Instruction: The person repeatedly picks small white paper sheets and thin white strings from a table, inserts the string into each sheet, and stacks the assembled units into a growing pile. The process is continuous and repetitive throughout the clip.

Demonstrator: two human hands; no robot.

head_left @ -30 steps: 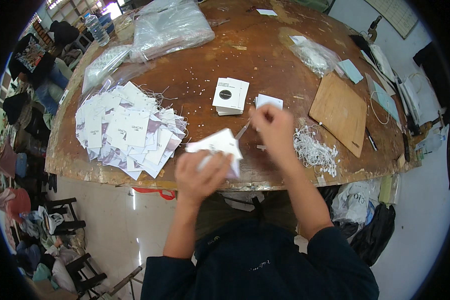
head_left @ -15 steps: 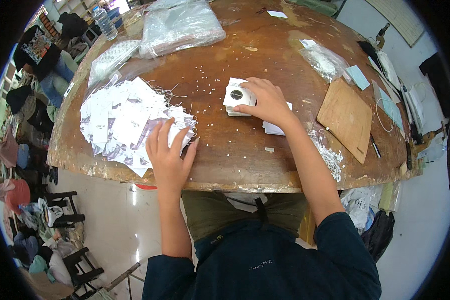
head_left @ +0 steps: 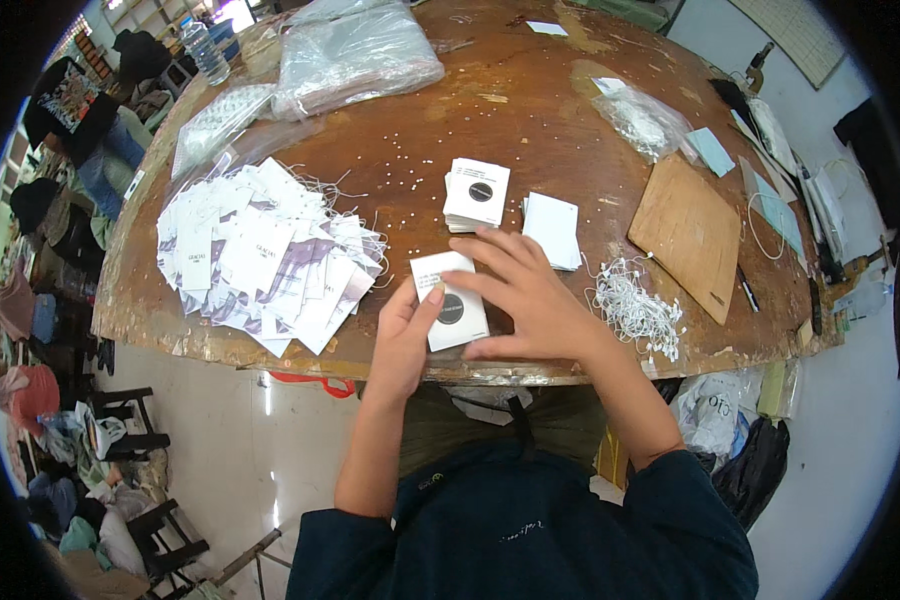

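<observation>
Showing a dark disc on its face, a white card (head_left: 460, 322) is held at the near edge of the brown table (head_left: 380, 140) by the left hand (head_left: 403, 338), whose thumb is pressed across the front while its other fingers are mostly hidden behind — whether more than one card is gripped cannot be told. Over the card's right side the right hand (head_left: 525, 297) is spread, its fingers fanned and its thumb set well apart near the lower corner; nothing is seen clasped in it, and how firmly the card is touched cannot be told. Just beyond the hands a stack of similar cards (head_left: 477, 193) is placed, and beside it, to the right, a blank white stack (head_left: 551, 230) is laid. To the left a broad heap of tags (head_left: 240, 250) is spread, with cords trailing along its edge; to the right a tangle of white strings (head_left: 633, 308) is gathered near a wooden board (head_left: 686, 240).
</observation>
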